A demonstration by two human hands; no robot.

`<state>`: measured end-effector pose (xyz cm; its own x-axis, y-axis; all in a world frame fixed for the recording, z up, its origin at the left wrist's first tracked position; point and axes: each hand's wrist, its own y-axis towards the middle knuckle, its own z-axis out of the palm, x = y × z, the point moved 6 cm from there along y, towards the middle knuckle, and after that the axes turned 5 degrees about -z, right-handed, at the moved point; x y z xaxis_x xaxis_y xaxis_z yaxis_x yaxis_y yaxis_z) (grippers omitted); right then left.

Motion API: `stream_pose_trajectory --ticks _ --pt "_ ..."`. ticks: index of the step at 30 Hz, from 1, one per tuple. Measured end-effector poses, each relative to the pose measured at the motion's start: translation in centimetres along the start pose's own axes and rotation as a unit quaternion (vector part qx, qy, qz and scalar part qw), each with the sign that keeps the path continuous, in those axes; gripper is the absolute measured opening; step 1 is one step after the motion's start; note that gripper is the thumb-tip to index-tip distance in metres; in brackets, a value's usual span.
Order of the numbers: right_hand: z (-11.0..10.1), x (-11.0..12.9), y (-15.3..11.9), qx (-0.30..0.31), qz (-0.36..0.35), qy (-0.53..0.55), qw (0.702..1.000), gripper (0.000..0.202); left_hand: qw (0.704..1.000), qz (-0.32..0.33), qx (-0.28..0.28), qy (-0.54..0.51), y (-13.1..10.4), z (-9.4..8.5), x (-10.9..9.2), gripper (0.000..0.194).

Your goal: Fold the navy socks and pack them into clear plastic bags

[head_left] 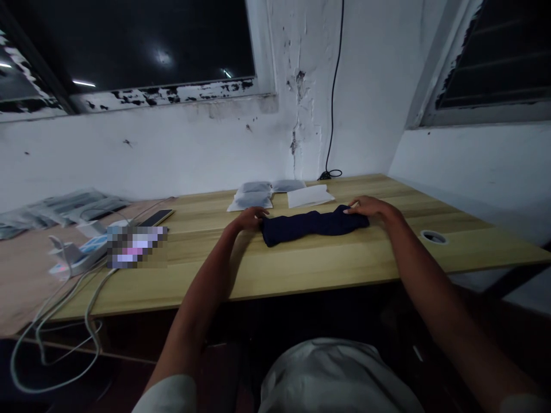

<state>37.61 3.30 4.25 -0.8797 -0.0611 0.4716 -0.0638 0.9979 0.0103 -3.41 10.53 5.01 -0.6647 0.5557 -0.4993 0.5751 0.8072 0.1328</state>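
Indoors, half-curled hands (251,218) hold navy cloth (316,225) on a wooden table (310,275).

Seems a basic workroom or office: a desk (310,267) with a cable hole (434,237) near its right corner, a power strip (84,257) toward its left end, a chipped wall (181,143) behind.

One dark navy cloth (314,225), soft, opaque, folded into a long narrow strip with gently wavy edges and slight creases, lying flat, roughly crosswise, its right end slightly higher, just right of the frame's centre.
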Motion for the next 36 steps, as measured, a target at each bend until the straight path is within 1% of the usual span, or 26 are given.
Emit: stream_pose_trajectory --ticks 2,3,4,6,8,10,13,15,17,18,19,20,21,22,23,24,25,27,29,30,31,33,34,36 --pt "-0.2 0.6 -0.2 -0.003 -0.015 0.022 1.0 0.043 0.997 0.005 0.065 -0.045 -0.4 0.2 -0.8 0.054" --pt "-0.3 0.9 -0.4 0.002 -0.023 0.035 0.999 0.045 0.994 0.001 0.088 -0.063 -0.6 0.2 -1.3 0.054" --pt "-0.2 1.2 -0.6 0.011 -0.033 0.05 0.998 0.045 0.993 -0.006 0.095 -0.074 -0.8 0.1 -1.9 0.052" --pt "0.2 2.1 -1.0 0.047 -0.056 0.089 0.993 0.044 0.995 -0.029 0.07 -0.066 -1.1 0.0 -2.8 0.042" --pt "0.7 3.2 -1.5 0.084 -0.074 0.122 0.986 0.041 0.997 -0.056 0.039 -0.026 -1.0 0.1 -3.6 0.045" --pt "1.1 4.2 -1.7 0.111 -0.094 0.135 0.98 0.039 0.996 -0.075 0.039 0.027 -0.8 0.8 -4.1 0.046" --pt "1.7 5.2 -1.9 0.133 -0.112 0.149 0.973 0.038 0.993 -0.069 0.046 0.087 -0.4 1.4 -4.8 0.03" --pt "1.9 5.4 -2.0 0.134 -0.109 0.18 0.968 0.039 0.996 -0.052 0.021 0.074 -0.5 0.8 -5.6 0.023" --pt "1.7 5.3 -2.4 0.123 -0.102 0.235 0.959 0.041 1.0 -0.021 0.011 -0.009 -1.2 0.1 -6.9 0.024" --pt "1.4 5.2 -2.7 0.118 -0.098 0.269 0.951 0.043 0.997 0.006 0.028 -0.066 -1.8 -0.2 -7.8 0.027" --pt "1.1 5.1 -3.1 0.115 -0.094 0.301 0.942 0.044 0.99 0.034 0.062 -0.123 -2.5 -0.2 -8.9 0.03" --pt "0.9 5.1 -3.5 0.12 -0.094 0.327 0.933 0.047 0.977 0.058 0.113 -0.17 -3.3 0.0 -9.9 0.032" --pt "0.6 5.2 -3.9 0.137 -0.1 0.346 0.923 0.053 0.962 0.068 0.169 -0.201 -4.1 0.3 -10.9 0.035" --pt "0.4 5.4 -4.3 0.16 -0.113 0.358 0.913 0.061 0.948 0.065 0.218 -0.222 -4.8 0.8 -11.7 0.038" --pt "0.2 5.7 -4.8 0.189 -0.127 0.364 0.903 0.071 0.936 0.056 0.256 -0.235 -5.5 1.2 -12.3 0.041" --pt "0.1 5.9 -5.1 0.216 -0.136 0.368 0.894 0.08 0.927 0.043 0.28 -0.245 -5.9 1.6 -12.8 0.044" --pt "0.1 6.0 -5.3 0.237 -0.137 0.369 0.888 0.085 0.921 0.032 0.292 -0.255 -6.1 2.0 -13.1 0.047" --pt "0.1 6.0 -5.4 0.256 -0.116 0.364 0.888 0.086 0.916 0.028 0.295 -0.271 -5.9 2.6 -13.6 0.049" --pt "0.7 6.0 -5.1 0.263 -0.097 0.344 0.896 0.075 0.919 0.034 0.279 -0.275 -5.3 3.0 -13.5 0.046" --pt "1.0 6.1 -4.8 0.266 -0.096 0.33 0.901 0.069 0.926 0.034 0.264 -0.266 -4.8 3.2 -13.1 0.043" --pt "1.5 6.3 -4.6 0.268 -0.099 0.312 0.906 0.063 0.938 0.031 0.245 -0.245 -4.2 3.5 -12.6 0.04" --pt "2.5 7.0 -4.1 0.263 -0.119 0.271 0.918 0.057 0.965 0.023 0.203 -0.165 -3.3 4.0 -11.5 0.036" --pt "3.0 7.6 -3.8 0.251 -0.136 0.25 0.925 0.057 0.976 0.023 0.185 -0.116 -3.0 4.3 -11.1 0.036" --pt "3.8 9.2 -3.3 0.215 -0.184 0.213 0.935 0.058 0.987 0.031 0.155 -0.034 -2.6 4.9 -10.7 0.04"
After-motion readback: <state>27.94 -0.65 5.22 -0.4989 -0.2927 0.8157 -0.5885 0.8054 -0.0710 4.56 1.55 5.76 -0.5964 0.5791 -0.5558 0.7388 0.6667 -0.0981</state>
